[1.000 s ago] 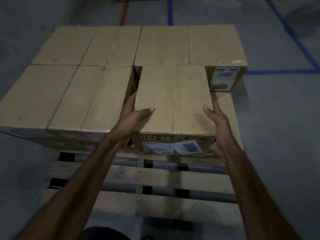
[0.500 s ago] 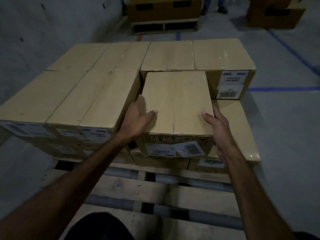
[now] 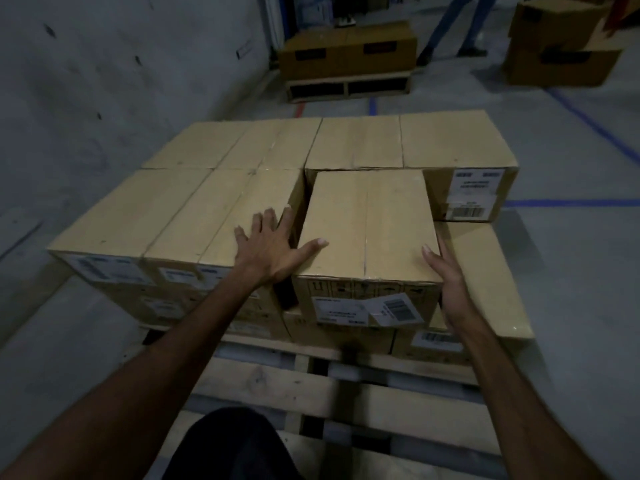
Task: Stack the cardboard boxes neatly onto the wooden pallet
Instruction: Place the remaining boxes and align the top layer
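A tan cardboard box point(image 3: 370, 230) with a loose barcode label on its front sits in the upper layer of boxes on the wooden pallet point(image 3: 277, 386). My left hand point(image 3: 273, 247) lies flat with spread fingers across the gap, its fingers on the neighbouring box point(image 3: 207, 216) and its thumb on the tan box's top. Against the box's right side rests my right hand point(image 3: 446, 285), fingers straight, thumb on the top edge. A lower box point(image 3: 485, 271) lies to its right.
A grey wall runs along the left. Beyond the stack stands another pallet with dark boxes point(image 3: 349, 53), more boxes point(image 3: 561, 46) at the far right, and a person's legs point(image 3: 457, 26). Blue floor lines point(image 3: 571, 203) cross the concrete. Bare pallet slats lie near me.
My left hand has come off the box's left side and spread flat over the neighbouring box. The box has settled into its slot. My view has pulled back and tilted up.
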Demonstrator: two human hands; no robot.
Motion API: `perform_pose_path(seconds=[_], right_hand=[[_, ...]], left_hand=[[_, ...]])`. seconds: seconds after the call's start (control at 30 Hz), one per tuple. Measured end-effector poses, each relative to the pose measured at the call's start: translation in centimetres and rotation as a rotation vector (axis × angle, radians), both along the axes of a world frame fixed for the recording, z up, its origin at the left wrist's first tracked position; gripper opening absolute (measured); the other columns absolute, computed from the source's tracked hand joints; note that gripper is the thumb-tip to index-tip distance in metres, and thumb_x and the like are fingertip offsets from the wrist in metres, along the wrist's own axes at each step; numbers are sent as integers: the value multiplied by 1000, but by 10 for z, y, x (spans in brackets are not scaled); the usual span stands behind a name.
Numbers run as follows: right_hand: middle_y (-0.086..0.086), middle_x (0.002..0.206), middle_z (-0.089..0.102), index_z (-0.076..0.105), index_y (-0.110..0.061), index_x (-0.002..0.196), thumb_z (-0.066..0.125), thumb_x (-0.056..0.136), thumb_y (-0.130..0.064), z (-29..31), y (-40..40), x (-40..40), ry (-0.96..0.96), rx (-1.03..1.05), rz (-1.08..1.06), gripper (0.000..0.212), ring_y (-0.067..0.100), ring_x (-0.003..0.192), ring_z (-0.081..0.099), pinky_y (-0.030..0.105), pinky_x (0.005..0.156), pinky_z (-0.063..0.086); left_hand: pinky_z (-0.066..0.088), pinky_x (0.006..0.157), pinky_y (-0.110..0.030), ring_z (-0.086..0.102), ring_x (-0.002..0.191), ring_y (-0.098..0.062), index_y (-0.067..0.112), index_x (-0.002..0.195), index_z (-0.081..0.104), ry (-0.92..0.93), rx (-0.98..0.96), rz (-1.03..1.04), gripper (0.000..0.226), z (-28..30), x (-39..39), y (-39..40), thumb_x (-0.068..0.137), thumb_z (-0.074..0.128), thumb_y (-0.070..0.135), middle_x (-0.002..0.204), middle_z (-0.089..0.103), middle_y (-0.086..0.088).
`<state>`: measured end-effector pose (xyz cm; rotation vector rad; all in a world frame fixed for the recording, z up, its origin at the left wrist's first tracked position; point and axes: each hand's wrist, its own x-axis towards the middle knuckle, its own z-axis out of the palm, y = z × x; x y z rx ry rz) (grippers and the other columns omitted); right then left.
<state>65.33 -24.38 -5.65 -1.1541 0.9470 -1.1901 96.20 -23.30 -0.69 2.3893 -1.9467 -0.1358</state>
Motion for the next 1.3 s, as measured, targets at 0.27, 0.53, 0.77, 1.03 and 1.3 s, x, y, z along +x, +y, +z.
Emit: perform_pose_path(seconds=[0.27,0.53,0.77,1.03,1.3], right_hand=[[-1,140,66,48,-26,153,64,94,-36,-5,-12,3,47,19,42,62,21,126,65,52,112,47],[-2,138,67,50,-27,151,63,91,-38,-6,-15,25,21,23,37,62,22,125,65,54,111,47],[1,135,69,49,-21,151,61,88,-37,-8,-13,38,-15,26,2,66,20,118,68,43,100,56],[2,135,68,48,-21,151,60,89,-36,-10,-11,46,-50,37,-26,66,21,118,67,43,100,56],[9,135,67,51,-18,149,58,89,-32,-10,-10,52,-71,33,-82,62,32,121,65,55,104,53]], left_hand=[[8,124,-67,6,160,-31,14,166,5,3,-35,3,120,-5,4,-4,80,13,98,174,5,-10],[11,125,-64,12,159,-29,17,166,12,52,-28,-30,115,-1,12,-6,80,15,94,174,10,-8],[22,121,-63,25,154,-28,16,163,24,45,-31,-70,102,3,18,-7,88,22,84,170,23,-7],[15,124,-59,17,157,-29,15,166,16,50,-5,-65,87,9,11,-3,102,30,71,173,14,-10],[16,123,-59,23,155,-29,15,164,23,95,-40,-54,80,13,7,-2,104,37,66,171,20,-11]])
